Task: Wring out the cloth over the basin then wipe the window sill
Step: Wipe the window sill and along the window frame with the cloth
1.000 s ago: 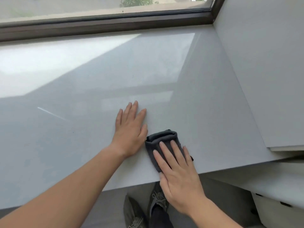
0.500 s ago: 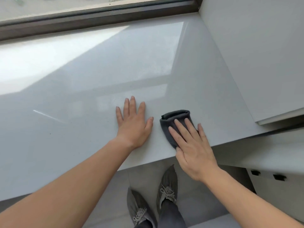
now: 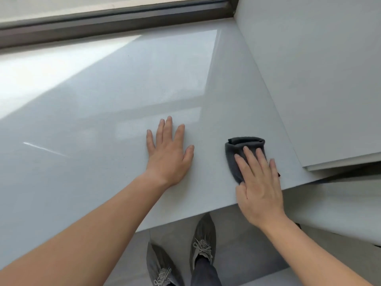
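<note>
A folded dark grey cloth (image 3: 239, 153) lies flat on the glossy white window sill (image 3: 123, 96), near its front right corner. My right hand (image 3: 257, 182) presses down on the cloth with straight fingers, covering its near half. My left hand (image 3: 168, 153) rests flat on the bare sill to the left of the cloth, fingers spread, a hand's width apart from it. No basin is in view.
A dark window frame (image 3: 115, 19) runs along the back of the sill. A white side wall panel (image 3: 319, 79) bounds the sill on the right. Below the sill's front edge are my two grey shoes (image 3: 203, 242) on the floor, and a lower white ledge (image 3: 334, 209) at right.
My right hand has slid the cloth to the right along the sill's front part, away from my left hand. The left hand stayed flat in place.
</note>
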`<action>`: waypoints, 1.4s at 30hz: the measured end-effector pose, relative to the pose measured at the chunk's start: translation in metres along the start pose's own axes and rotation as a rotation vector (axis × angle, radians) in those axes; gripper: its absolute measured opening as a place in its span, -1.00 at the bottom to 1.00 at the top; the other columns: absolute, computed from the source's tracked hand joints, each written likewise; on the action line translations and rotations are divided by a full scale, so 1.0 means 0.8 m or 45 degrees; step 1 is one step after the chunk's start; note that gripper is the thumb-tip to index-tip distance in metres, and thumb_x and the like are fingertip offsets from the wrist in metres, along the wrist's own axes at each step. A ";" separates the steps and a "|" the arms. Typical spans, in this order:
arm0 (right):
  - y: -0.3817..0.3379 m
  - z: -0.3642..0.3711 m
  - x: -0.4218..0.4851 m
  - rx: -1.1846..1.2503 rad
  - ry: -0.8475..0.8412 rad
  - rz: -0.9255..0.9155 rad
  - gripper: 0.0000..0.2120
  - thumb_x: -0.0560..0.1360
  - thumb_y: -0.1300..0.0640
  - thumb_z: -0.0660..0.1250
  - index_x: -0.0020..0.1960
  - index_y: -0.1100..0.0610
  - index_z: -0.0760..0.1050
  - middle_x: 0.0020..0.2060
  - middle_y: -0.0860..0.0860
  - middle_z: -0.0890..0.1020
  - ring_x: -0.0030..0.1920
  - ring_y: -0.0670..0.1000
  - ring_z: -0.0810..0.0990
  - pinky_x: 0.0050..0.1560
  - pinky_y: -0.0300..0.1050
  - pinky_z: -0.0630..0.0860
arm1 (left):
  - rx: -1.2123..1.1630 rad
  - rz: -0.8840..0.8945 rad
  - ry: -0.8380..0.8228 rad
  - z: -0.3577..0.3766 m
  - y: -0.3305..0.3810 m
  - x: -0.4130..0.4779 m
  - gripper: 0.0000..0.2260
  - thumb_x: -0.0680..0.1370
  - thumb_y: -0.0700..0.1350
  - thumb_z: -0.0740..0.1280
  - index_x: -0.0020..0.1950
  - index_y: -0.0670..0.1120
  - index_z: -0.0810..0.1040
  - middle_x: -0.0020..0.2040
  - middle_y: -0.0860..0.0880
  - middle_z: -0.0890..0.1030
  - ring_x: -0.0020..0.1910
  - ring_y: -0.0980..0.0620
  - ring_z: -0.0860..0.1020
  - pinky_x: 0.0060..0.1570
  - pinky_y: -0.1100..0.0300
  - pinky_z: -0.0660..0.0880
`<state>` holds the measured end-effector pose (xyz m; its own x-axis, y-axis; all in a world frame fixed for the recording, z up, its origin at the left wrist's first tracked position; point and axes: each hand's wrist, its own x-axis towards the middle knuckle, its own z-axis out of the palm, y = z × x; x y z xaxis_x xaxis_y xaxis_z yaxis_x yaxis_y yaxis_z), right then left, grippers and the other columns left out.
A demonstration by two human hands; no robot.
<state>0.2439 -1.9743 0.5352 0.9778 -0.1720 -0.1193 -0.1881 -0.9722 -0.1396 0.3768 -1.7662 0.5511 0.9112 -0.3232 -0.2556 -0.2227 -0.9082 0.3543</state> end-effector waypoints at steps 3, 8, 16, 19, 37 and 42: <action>0.038 -0.010 0.029 0.046 0.044 0.269 -0.29 0.43 0.06 -0.07 0.59 0.11 0.17 0.61 0.06 0.14 0.61 0.14 0.00 0.58 0.23 -0.06 | 0.011 -0.002 0.008 -0.004 0.003 0.022 -0.44 0.64 0.13 0.03 0.61 -0.02 0.00 0.63 -0.10 -0.18 0.58 -0.02 -0.29 0.51 -0.14 -0.33; 0.038 -0.011 0.029 0.049 0.053 0.227 -0.30 0.44 0.06 -0.02 0.57 0.18 0.19 0.61 0.11 0.13 0.62 0.14 0.00 0.58 0.22 -0.08 | 0.049 -0.028 0.057 -0.021 -0.006 0.080 -0.41 0.63 0.15 0.06 0.61 -0.01 0.01 0.63 -0.09 -0.18 0.59 -0.03 -0.27 0.51 -0.13 -0.33; 0.019 -0.011 0.162 0.027 0.112 0.291 -0.38 0.60 -0.13 -0.11 0.62 0.06 0.06 0.63 0.02 0.03 0.62 0.11 -0.07 0.58 0.21 -0.09 | 0.135 -0.103 -0.045 -0.029 -0.016 0.159 -0.32 0.61 0.22 0.02 0.62 0.01 -0.19 0.61 -0.09 -0.32 0.55 -0.04 -0.39 0.49 -0.12 -0.39; -0.034 -0.004 0.186 -0.012 0.094 0.059 -0.40 0.61 -0.09 -0.09 0.62 0.05 0.06 0.62 0.03 0.08 0.61 0.14 0.01 0.57 0.23 -0.04 | 0.108 -0.094 -0.039 -0.030 -0.017 0.160 -0.35 0.63 0.21 -0.02 0.62 0.03 -0.21 0.61 -0.08 -0.33 0.54 -0.01 -0.41 0.49 -0.10 -0.40; -0.014 -0.021 0.297 -0.010 -0.034 -0.250 -0.43 0.61 -0.09 -0.04 0.61 -0.09 0.08 0.63 -0.08 0.07 0.62 0.08 -0.03 0.57 0.19 -0.08 | 0.169 -0.258 0.016 -0.062 -0.038 0.227 -0.30 0.58 0.30 -0.03 0.61 0.06 -0.24 0.60 -0.11 -0.32 0.55 -0.05 -0.41 0.46 -0.17 -0.42; -0.030 -0.029 0.385 -0.023 0.036 0.089 -0.43 0.64 -0.09 -0.09 0.63 -0.07 -0.09 0.64 -0.03 -0.07 0.62 0.12 -0.13 0.56 0.25 -0.10 | 0.101 -0.276 -0.161 -0.068 -0.041 0.241 -0.30 0.60 0.29 -0.04 0.58 0.08 -0.35 0.56 -0.08 -0.44 0.50 -0.04 -0.49 0.44 -0.18 -0.45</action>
<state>0.5516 -2.0078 0.5250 0.9647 -0.2438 -0.1001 -0.2545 -0.9603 -0.1141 0.5791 -1.7841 0.5390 0.8912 -0.1450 -0.4298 -0.0582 -0.9762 0.2088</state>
